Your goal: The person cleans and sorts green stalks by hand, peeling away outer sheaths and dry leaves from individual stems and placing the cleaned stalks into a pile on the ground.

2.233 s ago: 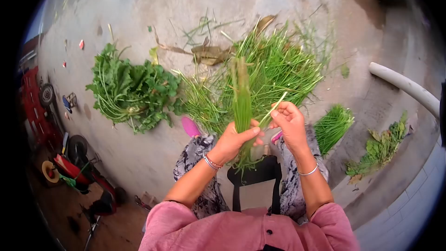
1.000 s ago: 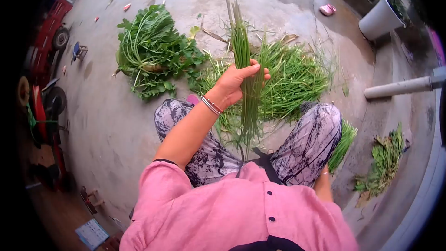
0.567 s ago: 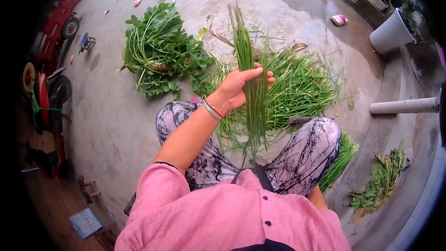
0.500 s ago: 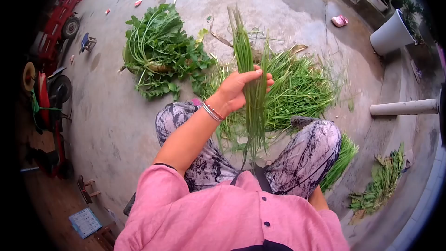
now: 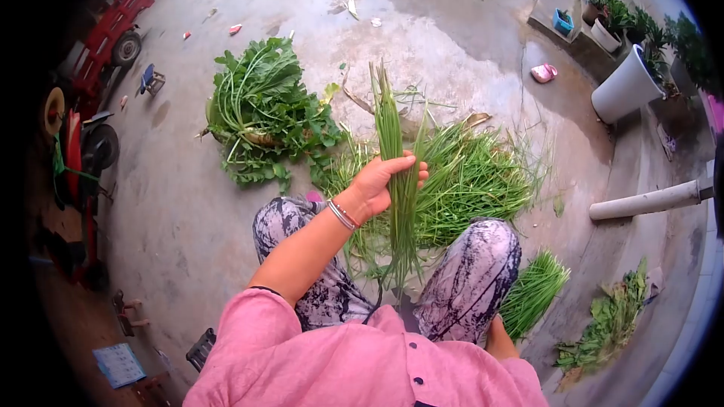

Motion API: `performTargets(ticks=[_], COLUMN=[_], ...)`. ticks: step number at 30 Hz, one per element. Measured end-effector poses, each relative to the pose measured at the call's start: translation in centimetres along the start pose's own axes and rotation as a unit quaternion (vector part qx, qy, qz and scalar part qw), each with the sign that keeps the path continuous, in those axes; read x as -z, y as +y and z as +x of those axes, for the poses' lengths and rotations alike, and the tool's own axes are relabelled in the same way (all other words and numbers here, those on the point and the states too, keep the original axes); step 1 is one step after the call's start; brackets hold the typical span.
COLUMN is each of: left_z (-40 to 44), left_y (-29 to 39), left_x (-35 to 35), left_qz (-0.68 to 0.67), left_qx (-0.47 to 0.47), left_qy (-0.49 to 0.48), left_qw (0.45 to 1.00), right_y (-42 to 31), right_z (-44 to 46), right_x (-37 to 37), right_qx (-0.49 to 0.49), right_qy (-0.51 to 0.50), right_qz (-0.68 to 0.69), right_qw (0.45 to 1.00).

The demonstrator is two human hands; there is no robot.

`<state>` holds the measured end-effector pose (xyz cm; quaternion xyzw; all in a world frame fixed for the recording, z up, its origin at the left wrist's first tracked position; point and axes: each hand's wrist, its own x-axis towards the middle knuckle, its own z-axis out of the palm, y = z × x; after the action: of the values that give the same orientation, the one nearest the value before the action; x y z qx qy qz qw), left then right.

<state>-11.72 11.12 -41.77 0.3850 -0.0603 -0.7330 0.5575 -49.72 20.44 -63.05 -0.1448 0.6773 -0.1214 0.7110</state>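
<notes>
My left hand (image 5: pixel 385 181) is closed round a bunch of long green stalks (image 5: pixel 389 128), held upright above the gap between my knees. The stalks' thin leafy ends hang below the fist. Behind it a loose pile of the same green stalks (image 5: pixel 475 185) lies spread on the concrete. My right forearm (image 5: pixel 499 339) reaches down beside my right knee; the hand itself is hidden behind the leg. A neat bundle of green stalks (image 5: pixel 534 294) lies on the ground just right of that knee.
Leafy greens with a pale root (image 5: pixel 264 113) lie at the left. Wilted leaves (image 5: pixel 607 324) and a white pipe (image 5: pixel 648 202) are at the right, below a white planter (image 5: pixel 626 87). A small stool (image 5: pixel 151 81) and a red cart (image 5: pixel 113 22) stand farther left.
My right hand has left the held bunch and gone down behind my right knee. The view has tilted up, and my right knee has shifted inward, showing more of the bundle beside it.
</notes>
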Motion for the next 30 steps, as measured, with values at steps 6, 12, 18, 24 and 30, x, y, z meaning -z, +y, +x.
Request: performTargets(ticks=[6, 12, 18, 24, 30], left_z=[-0.5, -0.4, -0.2, 0.4, 1.5], left_y=[-0.1, -0.3, -0.7, -1.2, -1.9], left_x=[-0.1, -0.4, -0.8, -1.4, -2.2], left_qz=[-0.017, -0.017, -0.024, -0.018, -0.013], left_qx=[0.001, 0.004, 0.006, 0.020, 0.044], left_qy=[-0.025, -0.022, -0.019, -0.021, -0.059], left_qw=[1.000, 1.000, 1.000, 0.999, 0.997], right_y=[4.6, 7.2, 6.8, 7.1, 5.4], right_z=[-4.9, 0.0, -2.6, -2.0, -1.4], right_x=[5.2, 9.1, 9.3, 9.9, 9.1], right_qx=[-0.039, -0.060, 0.214, 0.089, 0.045], right_qy=[-0.018, -0.023, -0.083, -0.014, 0.038], right_qz=[0.038, -0.160, -0.474, -0.314, -0.132], right_qw=[0.998, 0.985, 0.850, 0.945, 0.990])
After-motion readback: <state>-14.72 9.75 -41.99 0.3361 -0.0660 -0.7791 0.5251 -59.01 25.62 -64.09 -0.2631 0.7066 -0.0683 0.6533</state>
